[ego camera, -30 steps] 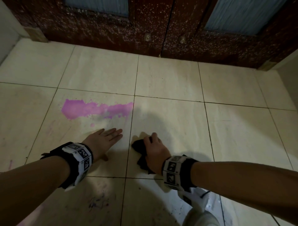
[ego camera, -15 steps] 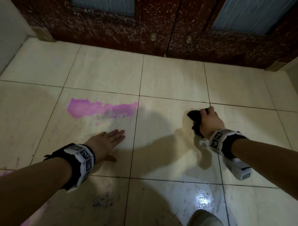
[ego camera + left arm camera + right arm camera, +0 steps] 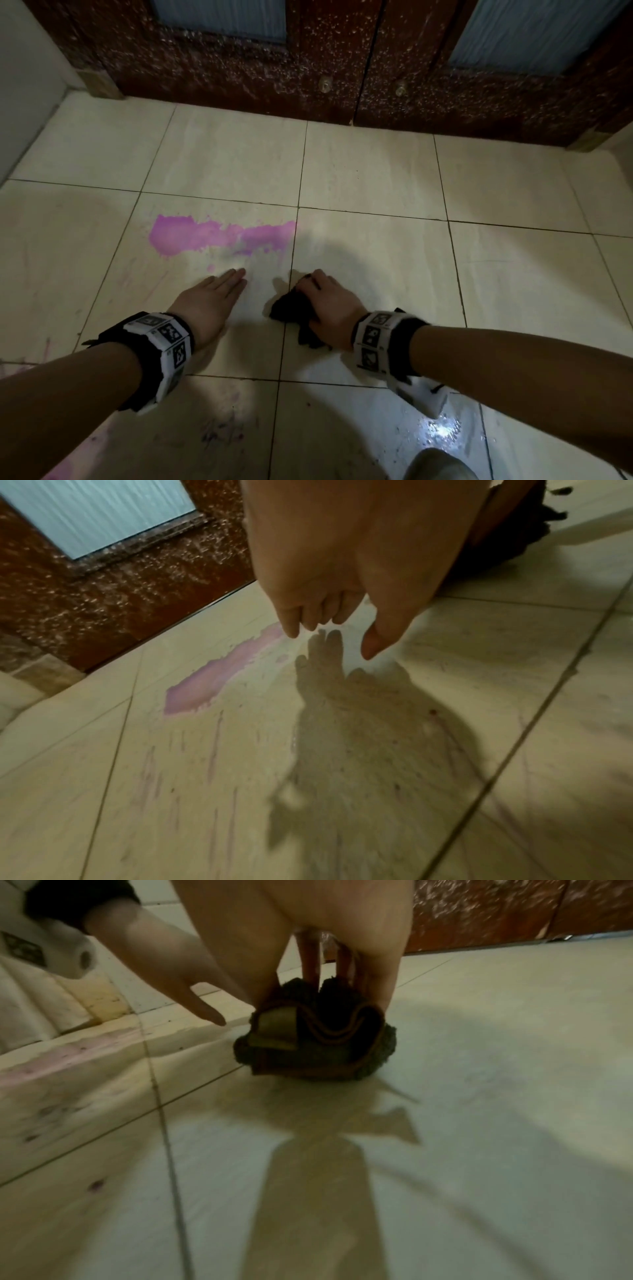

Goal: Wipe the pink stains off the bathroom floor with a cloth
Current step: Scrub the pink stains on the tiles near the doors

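Pink stain (image 3: 219, 236) on cream floor tile (image 3: 376, 260), beyond left hand (image 3: 209, 301). Left hand flat, fingers straight, pressed on tile just short of stain. Right hand (image 3: 329, 305) clutches dark cloth (image 3: 291, 308) (bunched, folded) against floor, on grout line right of stain, not touching it.

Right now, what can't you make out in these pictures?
- Floor under the cloth: hidden in head view by the cloth and the right hand.
- Palm of the left hand: turned down, unseen in head view.
- Pink smear at the bottom left: cut off by the head view's edge.
- Floor marks: blurred in right wrist view.
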`<state>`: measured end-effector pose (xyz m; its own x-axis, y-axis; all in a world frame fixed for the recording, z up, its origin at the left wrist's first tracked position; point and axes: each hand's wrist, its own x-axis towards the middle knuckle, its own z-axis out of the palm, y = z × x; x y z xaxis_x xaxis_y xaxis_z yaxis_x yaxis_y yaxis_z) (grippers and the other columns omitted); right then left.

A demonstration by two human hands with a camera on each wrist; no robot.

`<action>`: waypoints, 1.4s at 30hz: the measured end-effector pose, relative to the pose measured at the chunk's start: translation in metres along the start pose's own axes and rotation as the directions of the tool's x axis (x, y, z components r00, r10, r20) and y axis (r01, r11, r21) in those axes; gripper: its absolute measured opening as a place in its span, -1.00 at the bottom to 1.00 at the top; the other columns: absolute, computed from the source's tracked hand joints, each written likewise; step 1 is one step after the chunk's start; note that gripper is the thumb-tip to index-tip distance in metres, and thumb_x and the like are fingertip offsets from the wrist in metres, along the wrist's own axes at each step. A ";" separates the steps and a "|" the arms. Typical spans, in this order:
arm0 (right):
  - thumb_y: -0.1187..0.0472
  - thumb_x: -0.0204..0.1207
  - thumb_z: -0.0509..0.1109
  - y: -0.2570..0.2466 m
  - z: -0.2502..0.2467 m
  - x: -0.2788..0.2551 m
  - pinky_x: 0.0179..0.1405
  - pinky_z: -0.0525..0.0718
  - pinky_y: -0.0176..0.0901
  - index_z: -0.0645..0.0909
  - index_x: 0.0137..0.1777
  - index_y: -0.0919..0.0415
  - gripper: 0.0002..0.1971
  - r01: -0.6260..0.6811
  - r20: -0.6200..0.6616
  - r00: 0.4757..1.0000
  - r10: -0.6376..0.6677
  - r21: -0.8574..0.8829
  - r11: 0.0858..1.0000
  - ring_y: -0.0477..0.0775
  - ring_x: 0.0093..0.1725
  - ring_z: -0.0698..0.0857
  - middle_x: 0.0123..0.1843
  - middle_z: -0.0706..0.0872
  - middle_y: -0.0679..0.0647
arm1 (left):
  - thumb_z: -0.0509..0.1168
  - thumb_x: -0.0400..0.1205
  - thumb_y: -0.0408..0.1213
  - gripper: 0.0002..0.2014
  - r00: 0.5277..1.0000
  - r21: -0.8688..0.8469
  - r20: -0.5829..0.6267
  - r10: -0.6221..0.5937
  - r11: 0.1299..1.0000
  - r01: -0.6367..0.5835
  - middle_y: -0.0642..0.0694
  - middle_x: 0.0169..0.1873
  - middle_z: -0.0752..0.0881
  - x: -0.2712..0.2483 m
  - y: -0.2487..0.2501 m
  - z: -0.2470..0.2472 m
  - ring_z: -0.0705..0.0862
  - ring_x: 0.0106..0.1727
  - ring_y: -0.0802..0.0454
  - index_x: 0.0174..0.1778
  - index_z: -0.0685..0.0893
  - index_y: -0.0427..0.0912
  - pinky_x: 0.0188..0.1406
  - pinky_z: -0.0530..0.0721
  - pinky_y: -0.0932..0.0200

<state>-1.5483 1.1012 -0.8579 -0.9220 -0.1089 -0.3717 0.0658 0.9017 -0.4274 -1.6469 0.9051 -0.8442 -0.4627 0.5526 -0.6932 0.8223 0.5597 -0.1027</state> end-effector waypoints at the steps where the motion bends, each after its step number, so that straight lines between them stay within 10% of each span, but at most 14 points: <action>1: 0.21 0.50 0.37 0.005 -0.007 0.000 0.17 0.59 0.08 0.26 0.52 0.22 -0.40 0.003 -0.034 0.999 -0.001 0.058 0.998 0.24 0.31 0.44 0.41 0.33 0.18 | 0.02 0.71 -0.39 -0.31 0.999 -0.013 -0.025 -0.020 1.000 0.020 -0.11 0.62 -0.35 -0.002 -0.001 -0.003 -0.26 0.66 0.04 0.63 -0.30 -0.23 0.57 -0.24 0.23; 4: 0.12 0.49 0.43 0.016 -0.026 -0.003 0.19 0.58 -0.04 0.23 0.55 0.17 -0.33 0.047 -0.098 0.995 -0.028 0.200 0.979 0.18 0.25 0.54 0.43 0.34 0.12 | 0.16 0.66 -0.40 -0.29 0.980 -0.047 -0.195 -0.029 0.999 0.020 -0.22 0.65 -0.13 -0.002 0.002 -0.018 -0.03 0.67 0.00 0.64 -0.10 -0.33 0.58 -0.05 0.25; 7: 0.11 0.57 0.34 0.034 -0.040 -0.006 0.09 0.59 -0.06 0.32 0.50 0.17 -0.47 -0.001 -0.241 0.969 0.046 0.183 0.983 0.18 0.18 0.61 0.43 0.38 0.09 | 0.65 0.12 -0.38 -0.30 0.850 0.045 -0.507 0.142 0.989 -0.138 -0.31 0.21 0.69 0.008 0.011 -0.029 0.74 0.16 -0.10 0.22 0.68 -0.42 0.10 0.65 0.16; 10: 0.20 0.57 0.28 0.062 -0.047 -0.006 0.15 0.56 -0.04 0.36 0.49 0.18 -0.53 -0.235 -0.259 0.932 0.253 0.100 0.967 0.23 0.28 0.55 0.49 0.32 0.12 | 0.32 0.41 -0.32 -0.51 0.738 0.140 -0.557 0.380 0.919 -0.368 -0.26 0.26 0.67 0.017 0.037 -0.041 0.72 0.20 -0.10 0.29 0.65 -0.34 0.13 0.67 0.05; 12: 0.26 0.56 0.25 0.075 -0.047 -0.007 0.28 0.49 -0.05 0.30 0.54 0.13 -0.47 -0.334 -0.187 0.928 0.323 -0.027 0.942 0.21 0.42 0.43 0.58 0.21 0.12 | 0.15 0.64 -0.32 -0.43 0.796 0.205 -0.365 0.482 0.876 -0.437 -0.25 0.59 0.25 0.030 0.060 -0.047 0.29 0.59 -0.11 0.60 0.24 -0.29 0.55 0.25 0.04; 15: 0.32 0.55 0.19 0.080 -0.047 -0.008 0.47 0.29 -0.10 0.20 0.60 0.03 -0.39 -0.318 -0.098 0.947 0.306 -0.157 0.935 0.12 0.58 0.20 0.67 0.02 0.04 | 0.10 0.72 -0.24 -0.34 0.862 0.219 -0.201 0.465 0.879 -0.423 -0.15 0.66 -0.12 0.045 0.075 -0.055 -0.14 0.67 -0.10 0.67 -0.10 -0.14 0.61 -0.17 0.03; 23: 0.31 0.57 0.17 0.082 -0.039 -0.008 0.55 0.13 -0.10 0.04 0.64 0.00 -0.33 -0.248 0.013 0.966 0.259 -0.251 0.936 0.09 0.63 0.04 0.69 -0.13 0.02 | 0.22 0.65 -0.20 -0.24 0.883 0.260 -0.190 0.429 0.889 -0.376 -0.09 0.65 0.00 0.057 0.071 -0.060 0.06 0.63 -0.11 0.67 -0.11 -0.05 0.56 0.13 -0.18; 34: 0.28 0.58 0.19 0.076 -0.037 -0.004 0.56 0.14 -0.02 0.04 0.64 0.09 -0.34 -0.222 0.031 0.970 0.241 -0.285 0.932 0.15 0.64 0.01 0.68 -0.05 0.10 | 0.20 0.63 -0.20 -0.43 0.865 0.166 -0.332 0.375 0.926 -0.338 -0.12 0.39 0.43 0.060 0.062 -0.069 0.41 0.36 -0.07 0.57 0.22 -0.12 0.18 0.50 0.07; 42: 0.30 0.58 0.11 0.066 -0.037 0.008 0.55 0.18 -0.06 0.04 0.63 0.22 -0.38 -0.244 -0.019 0.969 0.245 -0.179 0.953 0.13 0.61 0.10 0.66 0.05 0.12 | 0.33 0.53 -0.24 -0.35 0.848 -0.413 -0.495 -0.192 0.910 -0.035 -0.17 0.29 0.52 0.071 -0.001 -0.097 0.45 0.31 -0.13 0.53 0.24 -0.12 0.14 0.53 0.00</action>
<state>-1.5655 1.1754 -0.8579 -0.8847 0.1233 -0.4496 0.2198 0.9608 -0.1690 -1.7124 1.0040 -0.8245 -0.7142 0.6661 -0.2150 0.6274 0.7454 0.2253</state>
